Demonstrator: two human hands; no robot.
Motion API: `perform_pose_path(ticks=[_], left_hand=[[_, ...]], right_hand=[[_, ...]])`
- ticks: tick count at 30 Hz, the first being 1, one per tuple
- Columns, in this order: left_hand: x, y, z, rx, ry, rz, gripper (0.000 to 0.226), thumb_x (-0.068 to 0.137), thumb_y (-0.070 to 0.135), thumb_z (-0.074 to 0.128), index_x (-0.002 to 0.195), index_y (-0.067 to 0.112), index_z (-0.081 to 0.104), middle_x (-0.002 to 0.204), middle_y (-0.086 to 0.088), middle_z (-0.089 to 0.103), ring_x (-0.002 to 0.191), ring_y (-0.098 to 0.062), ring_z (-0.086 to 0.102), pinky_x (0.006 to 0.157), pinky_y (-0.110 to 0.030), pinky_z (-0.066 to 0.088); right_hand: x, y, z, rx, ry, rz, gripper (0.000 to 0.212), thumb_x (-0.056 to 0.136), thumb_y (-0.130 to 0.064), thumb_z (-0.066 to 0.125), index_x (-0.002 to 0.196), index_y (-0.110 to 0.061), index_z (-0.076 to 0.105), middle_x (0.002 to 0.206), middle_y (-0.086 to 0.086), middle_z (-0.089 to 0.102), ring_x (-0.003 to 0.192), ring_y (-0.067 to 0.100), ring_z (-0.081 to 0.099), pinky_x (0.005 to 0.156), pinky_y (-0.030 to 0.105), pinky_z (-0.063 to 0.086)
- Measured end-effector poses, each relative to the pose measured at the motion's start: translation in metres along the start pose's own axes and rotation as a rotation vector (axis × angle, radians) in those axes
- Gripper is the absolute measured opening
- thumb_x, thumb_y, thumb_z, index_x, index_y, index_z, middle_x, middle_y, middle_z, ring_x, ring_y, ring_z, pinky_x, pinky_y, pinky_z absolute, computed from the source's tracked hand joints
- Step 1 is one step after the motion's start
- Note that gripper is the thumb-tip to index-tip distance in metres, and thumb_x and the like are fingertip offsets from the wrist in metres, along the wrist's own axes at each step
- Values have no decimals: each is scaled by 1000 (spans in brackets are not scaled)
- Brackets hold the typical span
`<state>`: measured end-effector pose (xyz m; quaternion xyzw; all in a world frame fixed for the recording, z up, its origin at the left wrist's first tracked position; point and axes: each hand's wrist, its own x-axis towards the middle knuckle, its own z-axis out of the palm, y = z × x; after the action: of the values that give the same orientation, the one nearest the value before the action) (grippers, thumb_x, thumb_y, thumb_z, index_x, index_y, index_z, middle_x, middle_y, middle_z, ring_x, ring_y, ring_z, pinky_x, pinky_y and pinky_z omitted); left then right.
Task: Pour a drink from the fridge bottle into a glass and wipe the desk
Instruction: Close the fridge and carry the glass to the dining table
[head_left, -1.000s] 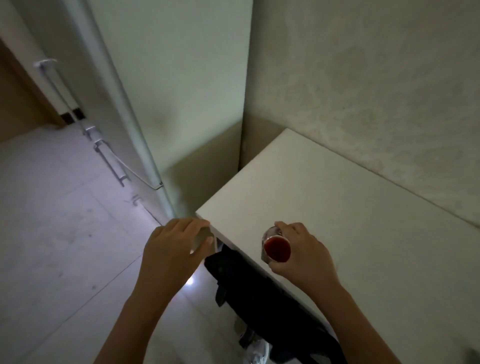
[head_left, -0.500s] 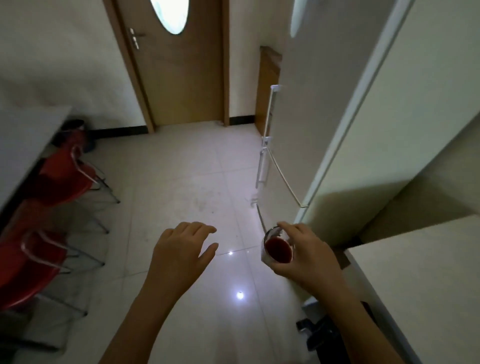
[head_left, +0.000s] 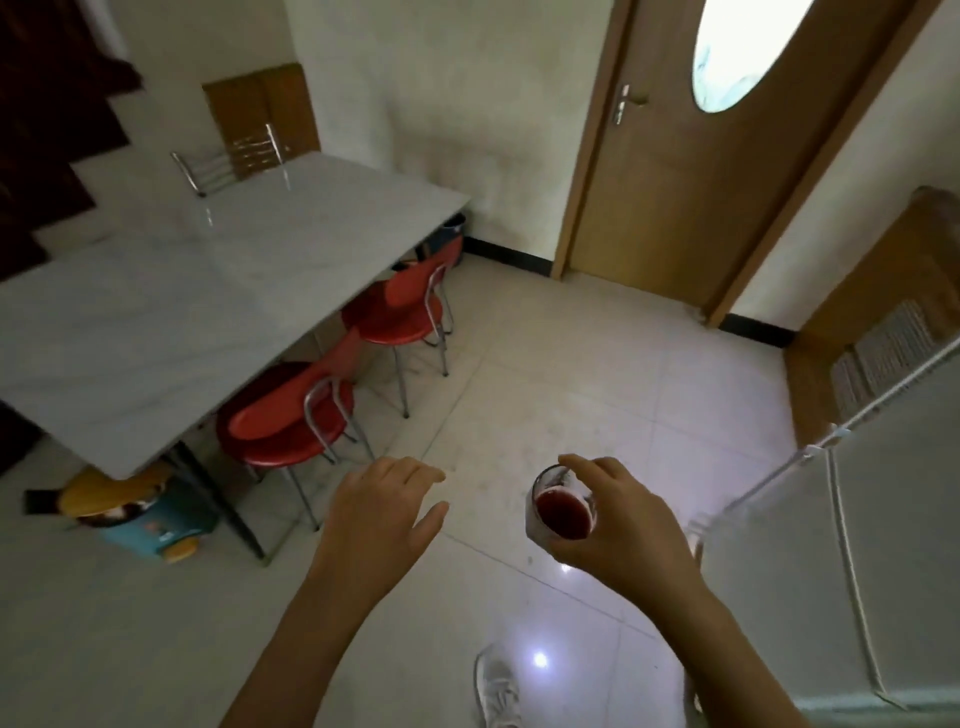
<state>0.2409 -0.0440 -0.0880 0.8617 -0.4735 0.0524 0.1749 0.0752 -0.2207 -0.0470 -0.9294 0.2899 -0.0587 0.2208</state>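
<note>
My right hand (head_left: 621, 525) grips a small clear glass (head_left: 560, 512) with dark red drink in it, held upright above the tiled floor. My left hand (head_left: 382, 514) hovers beside it to the left, fingers loosely spread, holding nothing. A long grey marble-topped table (head_left: 171, 291) stands at the left. The white fridge (head_left: 883, 545) with its long handles fills the lower right. No bottle is in view.
Two red chairs (head_left: 291, 415) are tucked along the table's near side, with a metal chair (head_left: 228, 161) at its far end. A colourful toy or bin (head_left: 140, 514) sits under the table corner. A wooden door (head_left: 711, 156) stands ahead. My white shoe (head_left: 496, 691) shows below.
The view has swung left, away from the white counter and fridge corner, toward the door and the grey table. My right hand keeps the glass; my left hand has left the counter edge.
</note>
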Motion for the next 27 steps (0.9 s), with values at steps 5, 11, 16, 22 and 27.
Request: perform_pose_path(ticks=[5, 11, 16, 22, 27], left_hand=[[52, -34, 5, 70, -19, -189, 39, 82, 44, 40, 102, 25, 68, 99, 9, 69, 89, -14, 63, 72, -34, 51], [92, -83, 2, 109, 61, -385, 35, 79, 42, 43, 94, 24, 70, 89, 9, 69, 81, -14, 63, 65, -29, 47], [120, -142, 6, 215, 24, -528, 29, 81, 38, 41, 87, 25, 67, 87, 9, 67, 84, -15, 62, 63, -30, 44], [177, -230, -2, 157, 135, -622, 32, 75, 40, 46, 88, 23, 69, 84, 7, 68, 80, -18, 65, 67, -33, 50], [213, -299, -13, 195, 129, -679, 34, 77, 42, 45, 91, 24, 69, 87, 9, 68, 81, -15, 64, 66, -32, 48]], right_hand=[[100, -5, 4, -27, -129, -186, 72, 67, -49, 73, 130, -35, 42, 123, -13, 51, 91, 10, 56, 66, 14, 40], [209, -34, 25, -58, -259, -354, 70, 68, -53, 70, 129, -33, 41, 121, -10, 51, 91, 9, 55, 71, 19, 49], [286, -74, 47, -50, -334, -464, 69, 64, -52, 70, 124, -34, 43, 115, -10, 50, 90, 10, 56, 75, 27, 53], [393, -139, 85, -39, -366, -559, 64, 61, -49, 69, 119, -36, 47, 111, -12, 53, 89, 8, 57, 72, 28, 53], [470, -193, 109, -23, -361, -627, 69, 63, -43, 71, 126, -35, 44, 118, -10, 53, 96, 11, 58, 71, 26, 50]])
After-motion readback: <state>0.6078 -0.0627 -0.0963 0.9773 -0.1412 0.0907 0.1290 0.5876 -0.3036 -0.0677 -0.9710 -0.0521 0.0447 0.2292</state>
